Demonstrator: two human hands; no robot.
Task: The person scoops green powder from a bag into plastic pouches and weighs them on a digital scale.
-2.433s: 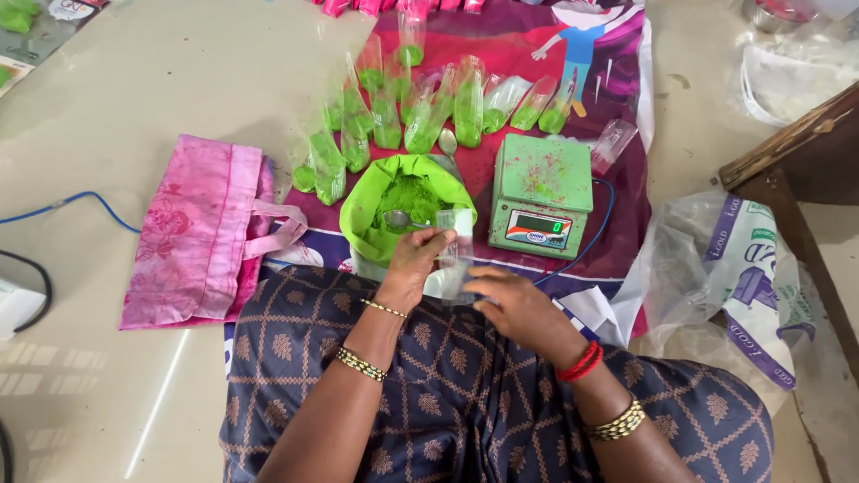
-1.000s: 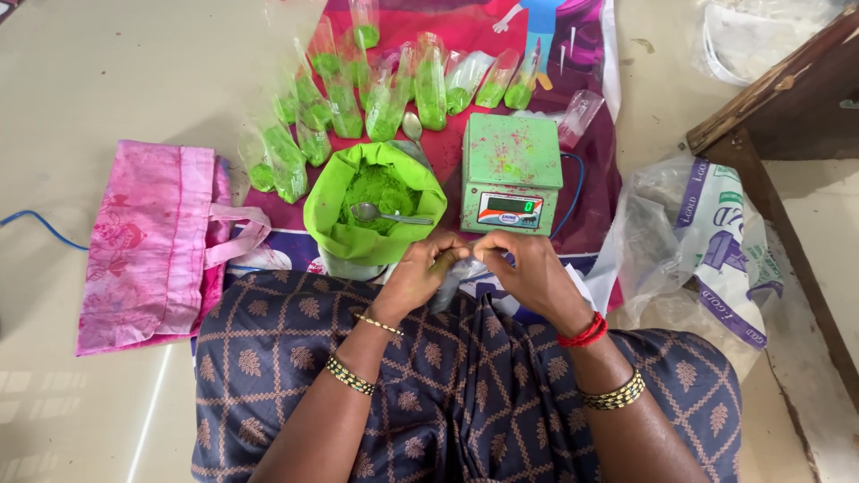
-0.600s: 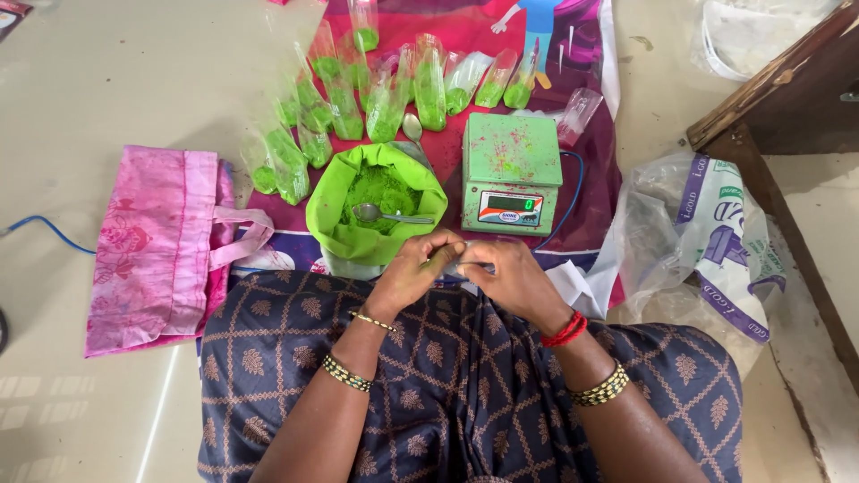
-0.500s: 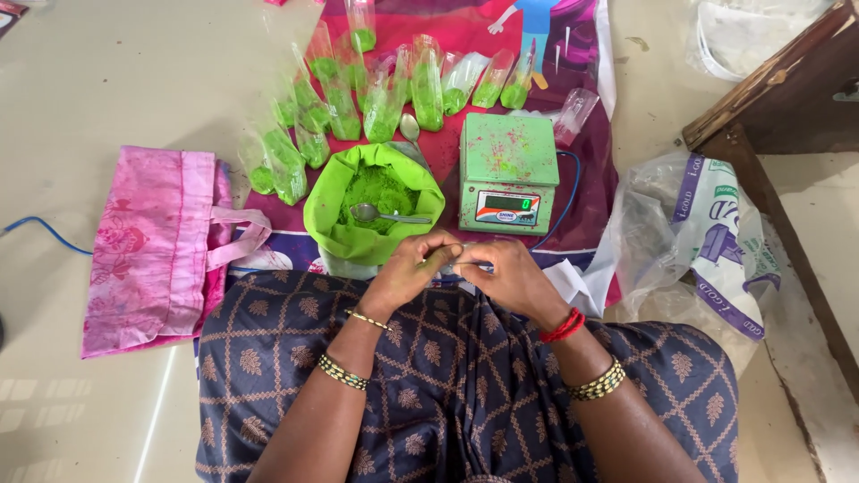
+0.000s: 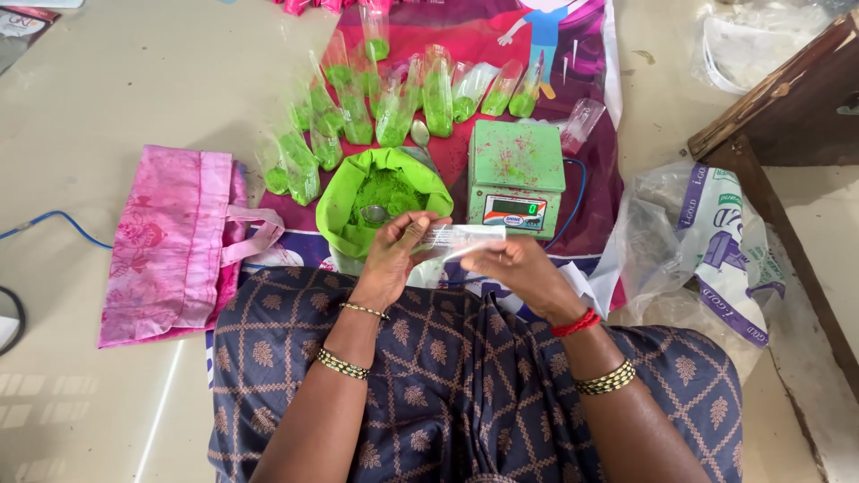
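Both hands hold one small clear plastic pouch (image 5: 461, 239) above my lap. My left hand (image 5: 394, 255) pinches its left end and my right hand (image 5: 510, 262) grips its right end, so the pouch lies stretched flat between them. Just beyond them stands a green bag of green powder (image 5: 385, 192) with a metal spoon (image 5: 374, 215) resting in it. To its right sits a small green weighing scale (image 5: 516, 174). Several filled pouches of green powder (image 5: 394, 103) lie in a row farther away on the printed mat (image 5: 501, 36).
A pink cloth bag (image 5: 170, 246) lies to the left on the pale floor, with a blue cable (image 5: 54, 224) past it. A crumpled plastic sack (image 5: 707, 241) sits to the right, beside a dark wooden furniture edge (image 5: 787, 116). Another spoon (image 5: 420, 132) lies among the pouches.
The hands were bunched together over a small pouch near the bag's rim. Now they have drawn apart and hold a clear pouch stretched flat between them.
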